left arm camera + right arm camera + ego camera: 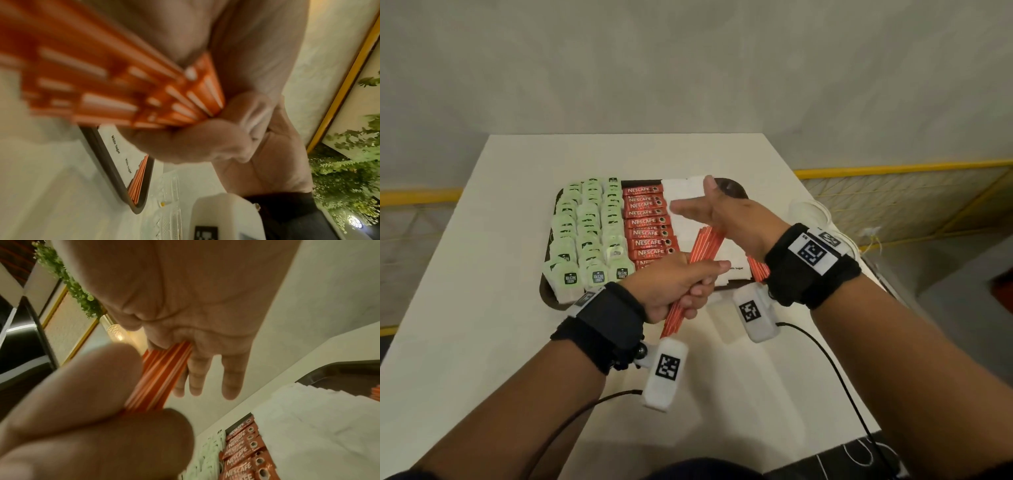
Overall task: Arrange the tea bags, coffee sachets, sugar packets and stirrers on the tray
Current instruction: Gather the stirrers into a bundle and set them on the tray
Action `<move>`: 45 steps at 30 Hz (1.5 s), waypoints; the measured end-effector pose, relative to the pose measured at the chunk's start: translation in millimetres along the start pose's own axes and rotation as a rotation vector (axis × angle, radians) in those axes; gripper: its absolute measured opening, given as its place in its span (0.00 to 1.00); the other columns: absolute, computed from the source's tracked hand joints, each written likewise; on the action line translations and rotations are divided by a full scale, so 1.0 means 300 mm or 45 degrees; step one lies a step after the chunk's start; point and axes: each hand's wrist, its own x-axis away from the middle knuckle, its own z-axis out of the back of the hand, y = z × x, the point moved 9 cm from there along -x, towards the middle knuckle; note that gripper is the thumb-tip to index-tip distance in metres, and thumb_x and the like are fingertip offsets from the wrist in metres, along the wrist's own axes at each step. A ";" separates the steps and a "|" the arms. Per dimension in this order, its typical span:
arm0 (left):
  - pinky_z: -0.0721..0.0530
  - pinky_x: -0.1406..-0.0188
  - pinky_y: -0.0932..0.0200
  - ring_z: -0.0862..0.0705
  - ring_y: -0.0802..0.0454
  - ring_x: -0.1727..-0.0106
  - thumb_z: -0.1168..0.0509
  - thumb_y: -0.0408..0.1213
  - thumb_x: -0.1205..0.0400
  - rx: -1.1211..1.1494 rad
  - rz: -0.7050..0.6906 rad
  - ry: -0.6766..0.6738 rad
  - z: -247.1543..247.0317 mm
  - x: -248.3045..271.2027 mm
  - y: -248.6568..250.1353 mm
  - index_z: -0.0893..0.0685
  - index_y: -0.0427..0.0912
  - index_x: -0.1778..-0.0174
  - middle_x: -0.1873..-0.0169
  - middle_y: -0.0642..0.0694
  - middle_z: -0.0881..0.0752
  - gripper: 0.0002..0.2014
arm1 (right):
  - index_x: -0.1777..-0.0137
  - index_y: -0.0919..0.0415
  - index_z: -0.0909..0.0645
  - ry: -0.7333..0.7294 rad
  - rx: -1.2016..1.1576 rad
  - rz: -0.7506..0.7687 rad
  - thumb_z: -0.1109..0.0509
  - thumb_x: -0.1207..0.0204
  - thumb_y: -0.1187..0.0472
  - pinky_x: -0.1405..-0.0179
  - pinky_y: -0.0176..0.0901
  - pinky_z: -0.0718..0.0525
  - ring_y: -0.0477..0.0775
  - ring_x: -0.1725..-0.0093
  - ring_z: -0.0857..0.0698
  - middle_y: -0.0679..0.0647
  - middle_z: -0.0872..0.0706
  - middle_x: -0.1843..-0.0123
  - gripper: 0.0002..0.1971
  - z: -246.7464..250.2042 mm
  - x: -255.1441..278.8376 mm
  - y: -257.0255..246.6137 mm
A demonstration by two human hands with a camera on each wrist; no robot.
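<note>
White table (482, 240), dark tray (548, 301) just beyond both hands. On tray beyond left hand: green tea bags (585, 233), label unreadable; red coffee sachets (650, 222) marked "NESCAFE CLASSIC". Under right hand: white sugar packets (685, 192), "White Sugar" readable in left wrist view. A few orange stirrers (758, 270) on tray below right wrist. Left hand (674, 284) fisted round an orange stirrer bundle (703, 245), tilted up toward right. Right hand (726, 212) flat, fingers straight, palm against bundle's top end, gripping nothing.
</note>
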 end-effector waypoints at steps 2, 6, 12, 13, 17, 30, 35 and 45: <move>0.32 0.81 0.63 0.36 0.57 0.83 0.36 0.44 0.14 -0.007 0.015 -0.025 -0.003 -0.009 -0.003 0.29 0.47 0.72 0.80 0.51 0.33 0.20 | 0.33 0.48 0.17 0.053 -0.036 -0.004 0.50 0.26 0.25 0.22 0.43 0.32 0.39 0.31 0.20 0.43 0.15 0.33 0.37 0.024 -0.003 0.020; 0.36 0.78 0.62 0.36 0.57 0.84 0.35 0.42 0.15 0.007 0.019 -0.026 -0.010 -0.032 0.003 0.29 0.47 0.74 0.81 0.50 0.33 0.21 | 0.34 0.52 0.17 -0.094 0.151 0.084 0.48 0.15 0.40 0.31 0.35 0.27 0.38 0.37 0.17 0.47 0.14 0.35 0.25 -0.006 0.005 0.016; 0.33 0.80 0.63 0.36 0.58 0.83 0.31 0.32 0.18 0.022 0.005 0.075 0.009 -0.082 0.036 0.26 0.43 0.72 0.81 0.49 0.32 0.17 | 0.62 0.65 0.17 0.258 0.350 0.338 0.28 0.24 0.44 0.63 0.40 0.21 0.45 0.69 0.20 0.59 0.15 0.67 0.21 0.097 -0.026 0.000; 0.33 0.80 0.63 0.36 0.58 0.82 0.31 0.31 0.18 0.002 0.013 0.066 0.001 -0.090 0.039 0.25 0.41 0.68 0.80 0.49 0.32 0.13 | 0.64 0.64 0.17 0.220 0.383 0.349 0.27 0.25 0.46 0.62 0.41 0.20 0.47 0.69 0.19 0.57 0.15 0.67 0.20 0.084 -0.034 0.006; 0.30 0.78 0.63 0.34 0.58 0.81 0.31 0.28 0.18 0.033 0.054 0.042 -0.028 -0.130 0.035 0.24 0.39 0.64 0.79 0.49 0.29 0.11 | 0.72 0.64 0.21 0.223 0.443 0.398 0.24 0.25 0.53 0.69 0.32 0.27 0.42 0.74 0.25 0.47 0.22 0.76 0.18 0.090 -0.059 0.026; 0.09 0.64 0.55 0.10 0.48 0.65 0.50 0.57 0.11 0.766 0.145 0.213 0.015 -0.189 -0.082 0.15 0.31 0.45 0.59 0.37 0.11 0.31 | 0.72 0.60 0.24 0.839 0.603 0.626 0.29 0.24 0.58 0.68 0.45 0.23 0.50 0.71 0.24 0.51 0.23 0.74 0.16 0.297 0.015 0.009; 0.16 0.79 0.67 0.20 0.57 0.75 0.42 0.54 0.12 0.791 0.165 0.376 0.007 -0.218 -0.082 0.15 0.36 0.49 0.65 0.41 0.13 0.23 | 0.68 0.60 0.25 0.770 0.825 0.786 0.30 0.22 0.57 0.72 0.45 0.24 0.50 0.70 0.26 0.48 0.27 0.68 0.15 0.180 0.033 -0.021; 0.37 0.91 0.73 0.38 0.62 0.84 0.42 0.47 0.12 0.880 0.180 0.419 0.044 -0.274 -0.089 0.26 0.40 0.66 0.75 0.49 0.29 0.19 | 0.36 0.49 0.28 0.505 0.045 0.405 0.19 0.34 0.46 0.66 0.32 0.20 0.41 0.64 0.19 0.52 0.19 0.47 0.30 0.243 -0.056 0.100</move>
